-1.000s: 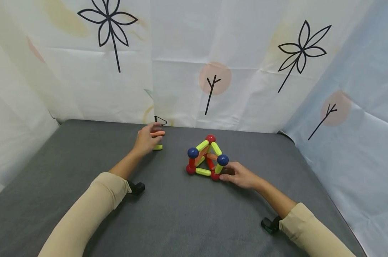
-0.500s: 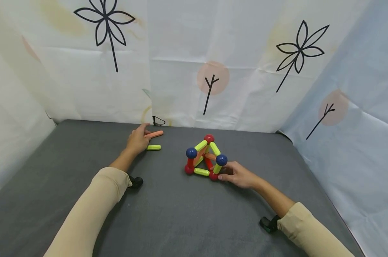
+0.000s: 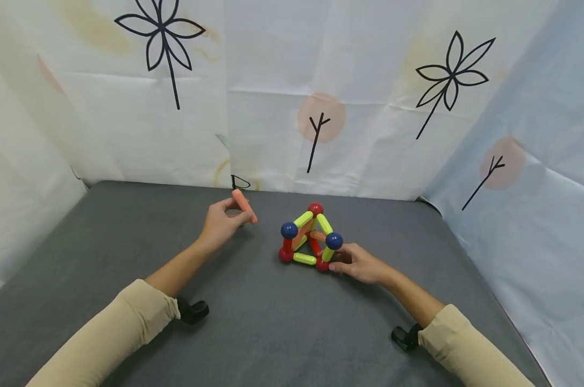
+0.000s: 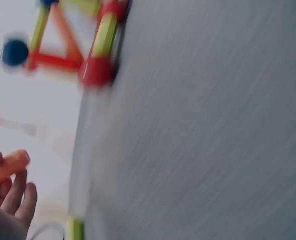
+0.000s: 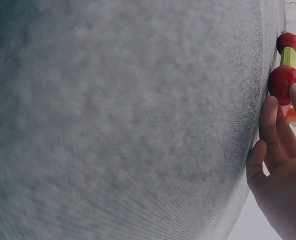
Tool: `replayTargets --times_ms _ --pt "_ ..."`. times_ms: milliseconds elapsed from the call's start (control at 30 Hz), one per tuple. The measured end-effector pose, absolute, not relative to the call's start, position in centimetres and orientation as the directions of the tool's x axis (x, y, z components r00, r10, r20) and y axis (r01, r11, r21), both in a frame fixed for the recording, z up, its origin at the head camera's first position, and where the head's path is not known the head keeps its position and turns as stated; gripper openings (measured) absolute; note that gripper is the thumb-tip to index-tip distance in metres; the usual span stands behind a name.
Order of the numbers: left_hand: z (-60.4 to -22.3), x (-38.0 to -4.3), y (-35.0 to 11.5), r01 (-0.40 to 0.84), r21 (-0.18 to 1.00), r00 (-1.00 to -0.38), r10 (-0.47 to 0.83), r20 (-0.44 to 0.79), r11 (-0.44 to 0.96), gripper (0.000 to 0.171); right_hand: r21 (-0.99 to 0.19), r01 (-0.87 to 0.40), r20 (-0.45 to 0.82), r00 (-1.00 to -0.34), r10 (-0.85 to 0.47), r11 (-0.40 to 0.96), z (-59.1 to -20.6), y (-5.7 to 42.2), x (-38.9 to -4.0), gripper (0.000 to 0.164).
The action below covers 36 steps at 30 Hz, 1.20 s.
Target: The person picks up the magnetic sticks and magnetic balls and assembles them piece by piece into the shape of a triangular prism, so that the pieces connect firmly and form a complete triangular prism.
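My left hand (image 3: 222, 224) pinches an orange rod (image 3: 245, 206) between thumb and fingers, raised over the back left of the table. In the left wrist view the orange rod (image 4: 8, 167) sticks out past the fingertips. A frame of magnetic rods and balls, with yellow-green rods (image 3: 305, 259), blue balls (image 3: 289, 230) and red balls (image 3: 315, 209), stands to its right. At the frame's near right corner, my right hand (image 3: 362, 264) pinches a red ball (image 5: 285, 84), thumb on one side and a finger on the other.
A loose yellow-green rod (image 4: 75, 229) lies near the left hand, hidden behind it in the head view. Dark grey cloth (image 3: 272, 322) covers the table. A white patterned curtain (image 3: 268, 140) rises along the back, and others hang at both sides.
My left hand has lifted the orange rod off the table and moved right with it, turning it more upright. The right hand stays at the frame, which has not moved.
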<state>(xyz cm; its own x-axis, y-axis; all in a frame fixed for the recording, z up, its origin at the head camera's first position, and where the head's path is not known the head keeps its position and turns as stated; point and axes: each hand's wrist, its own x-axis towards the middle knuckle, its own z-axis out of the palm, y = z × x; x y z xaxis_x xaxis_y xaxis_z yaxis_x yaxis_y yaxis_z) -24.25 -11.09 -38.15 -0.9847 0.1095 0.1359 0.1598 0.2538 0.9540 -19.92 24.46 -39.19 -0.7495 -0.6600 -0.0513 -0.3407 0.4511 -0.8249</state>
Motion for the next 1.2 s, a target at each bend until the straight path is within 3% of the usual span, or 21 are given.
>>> replayTargets --times_ms 167,400,533,800,1000,1200 --pt "-39.1 -21.4 -9.3 0.131 0.982 -0.974 0.204 0.102 0.133 0.024 -0.814 -0.347 -0.055 -0.753 -0.656 0.466 -39.2 24.4 -19.9 0.041" --pt "-40.7 -18.5 -7.4 0.172 0.958 -0.955 0.279 0.104 0.231 0.023 -0.812 -0.364 -0.034 -0.750 -0.660 0.455 -39.4 24.5 -19.9 0.037" --pt "-40.7 -17.6 -5.3 0.106 0.972 -0.948 0.316 0.035 0.209 0.026 -0.812 -0.371 -0.023 -0.750 -0.661 0.450 -39.4 24.6 -19.9 0.035" --pt "-40.6 -17.4 -1.8 -0.052 0.999 -0.921 0.385 -0.054 0.016 0.028 -0.828 -0.362 -0.021 -0.743 -0.669 0.428 -39.5 24.4 -19.9 0.034" --pt "-40.5 -17.5 -0.4 -0.153 0.988 -0.936 0.324 -0.141 -0.012 0.030 -0.835 -0.364 -0.016 -0.733 -0.680 0.412 -39.5 24.4 -20.0 0.030" --pt "-40.2 -17.4 0.1 -0.156 0.985 -0.954 0.268 -0.133 -0.068 0.029 -0.834 -0.372 -0.007 -0.732 -0.682 0.408 -39.5 24.4 -20.0 0.031"
